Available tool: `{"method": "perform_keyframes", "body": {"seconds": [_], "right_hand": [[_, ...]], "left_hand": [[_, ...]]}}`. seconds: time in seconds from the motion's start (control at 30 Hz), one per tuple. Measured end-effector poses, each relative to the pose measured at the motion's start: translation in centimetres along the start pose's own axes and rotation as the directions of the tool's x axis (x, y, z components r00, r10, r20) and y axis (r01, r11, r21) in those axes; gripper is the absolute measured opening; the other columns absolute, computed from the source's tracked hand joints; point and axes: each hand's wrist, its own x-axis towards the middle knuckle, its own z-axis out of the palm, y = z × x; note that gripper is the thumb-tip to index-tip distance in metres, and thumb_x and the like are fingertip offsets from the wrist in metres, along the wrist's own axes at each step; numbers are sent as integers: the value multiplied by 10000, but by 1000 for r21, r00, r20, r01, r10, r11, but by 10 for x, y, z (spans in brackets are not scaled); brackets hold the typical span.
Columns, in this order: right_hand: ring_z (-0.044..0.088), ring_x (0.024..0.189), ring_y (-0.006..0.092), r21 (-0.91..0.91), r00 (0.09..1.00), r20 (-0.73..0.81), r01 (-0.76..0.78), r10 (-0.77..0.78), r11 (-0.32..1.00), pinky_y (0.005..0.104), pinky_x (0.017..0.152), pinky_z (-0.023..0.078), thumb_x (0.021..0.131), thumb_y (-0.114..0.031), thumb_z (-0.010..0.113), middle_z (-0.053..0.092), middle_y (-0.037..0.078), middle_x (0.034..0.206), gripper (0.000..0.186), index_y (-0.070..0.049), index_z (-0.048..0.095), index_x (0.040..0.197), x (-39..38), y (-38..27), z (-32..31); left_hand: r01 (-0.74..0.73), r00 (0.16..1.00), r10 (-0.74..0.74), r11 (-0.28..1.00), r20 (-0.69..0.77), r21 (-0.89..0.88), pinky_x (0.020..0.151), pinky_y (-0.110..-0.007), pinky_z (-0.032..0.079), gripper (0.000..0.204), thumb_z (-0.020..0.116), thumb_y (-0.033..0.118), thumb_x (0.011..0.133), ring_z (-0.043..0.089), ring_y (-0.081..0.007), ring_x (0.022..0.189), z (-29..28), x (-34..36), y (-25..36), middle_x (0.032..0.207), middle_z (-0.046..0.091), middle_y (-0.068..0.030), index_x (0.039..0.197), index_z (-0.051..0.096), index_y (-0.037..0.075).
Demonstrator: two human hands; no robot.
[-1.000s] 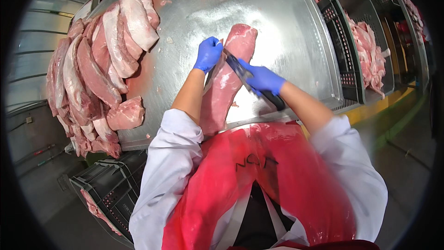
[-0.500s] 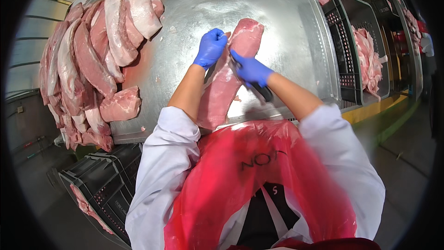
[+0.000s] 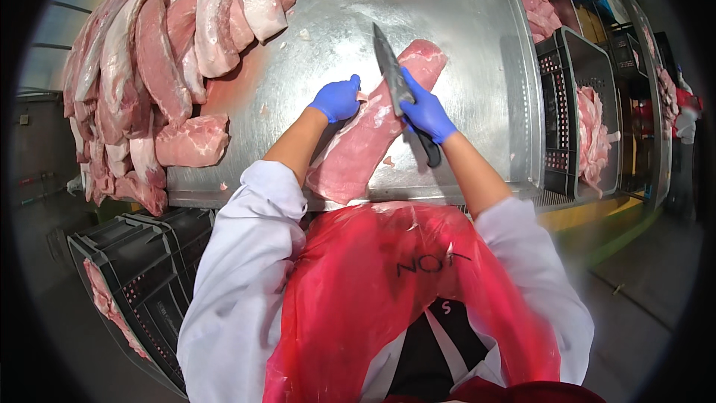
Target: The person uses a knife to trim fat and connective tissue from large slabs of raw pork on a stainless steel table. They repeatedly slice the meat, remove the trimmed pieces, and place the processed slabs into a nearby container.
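Steel table [image 3: 313, 48], left hand [image 3: 337, 100] pinching meat [image 3: 359, 148], right hand [image 3: 428, 113] around knife [image 3: 393, 75].

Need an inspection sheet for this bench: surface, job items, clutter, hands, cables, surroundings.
Surface: metal worktable, reddish smear beside the meat pile.
Job's things: meat loin on the table; black-handled knife, blade over the loin.
Clutter: meat pile at left; scrap beside loin.
Hands: left hand at a meat flap, grip unclear; right hand grips knife.
Cables: nothing seen.
Surroundings: dark crates at right and lower left.
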Motion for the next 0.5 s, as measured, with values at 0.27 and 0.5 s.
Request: {"method": "perform_keyframes", "body": {"seconds": [0.27,0.5], "right_hand": [[689,732,237,-422,857,475,20,202,906,373,746,559,939,-177,554,720,177,988,700,-234,322,1597,-37,-33,-51],[600,641,163,-126,916,397,-9,59,992,318,641,533,943,-105,545,669,103,852,741,-229,268,1619,3,-17,-4]], "left_hand": [[-5,993,9,999,-114,32,740,-522,520,329,613,270,903,673,-444,859,-9,-13,3,882,683,-244,1090,488,30],[-139,990,142,979,-7,152,736,-508,526,241,578,221,899,679,-424,858,-41,-6,50,877,688,-220,1067,555,49]]}}
